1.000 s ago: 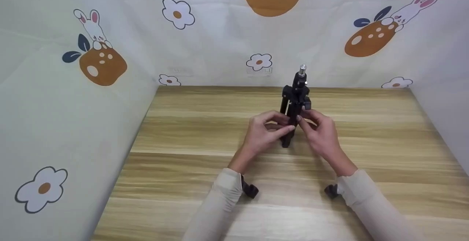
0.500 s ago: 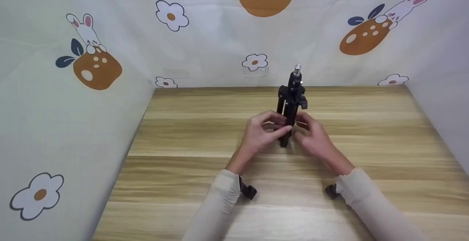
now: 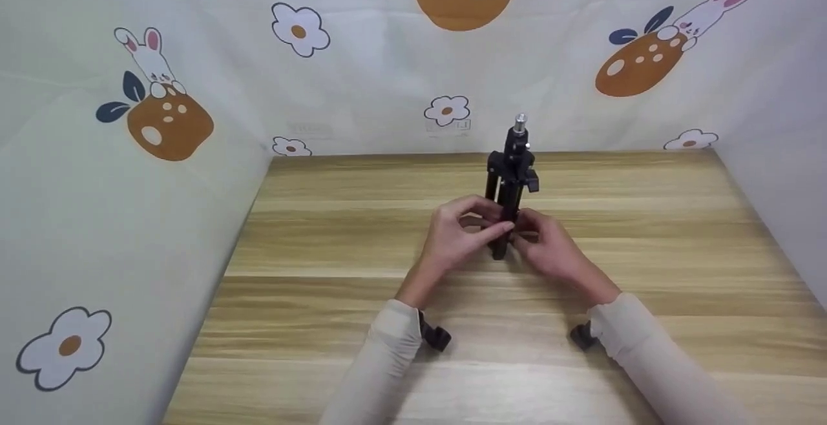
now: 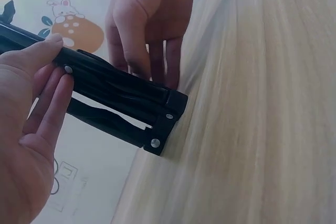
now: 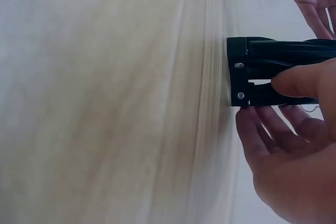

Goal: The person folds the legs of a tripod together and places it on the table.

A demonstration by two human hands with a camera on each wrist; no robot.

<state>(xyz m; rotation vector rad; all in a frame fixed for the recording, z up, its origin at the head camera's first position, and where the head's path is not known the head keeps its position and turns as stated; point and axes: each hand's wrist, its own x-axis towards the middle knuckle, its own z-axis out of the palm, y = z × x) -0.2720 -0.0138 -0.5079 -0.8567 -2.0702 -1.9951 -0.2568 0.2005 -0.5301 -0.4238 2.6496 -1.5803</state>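
Observation:
A folded black light stand (image 3: 509, 196) with a silver stud (image 3: 521, 121) on top stands nearly upright on the table. My left hand (image 3: 452, 234) grips its legs from the left, thumb across the front and fingers behind. Lower down on the other side, my right hand (image 3: 552, 244) holds the legs near their foot. In the right wrist view the thumb lies over the leg ends (image 5: 239, 80), with the fingers along the opposite side. Two rivets show on the end of the legs (image 4: 163, 124) in the left wrist view. A knob (image 3: 533, 181) sticks out below the stand's collar.
The wood-grain table (image 3: 310, 321) is bounded at the back and sides by a pale cloth (image 3: 362, 76) printed with oranges, rabbits and flowers. Black camera mounts (image 3: 438, 338) sit at both wrists.
My right hand has slid down the legs from just below the knob to near the foot. My left hand keeps its hold. The head view has shifted slightly.

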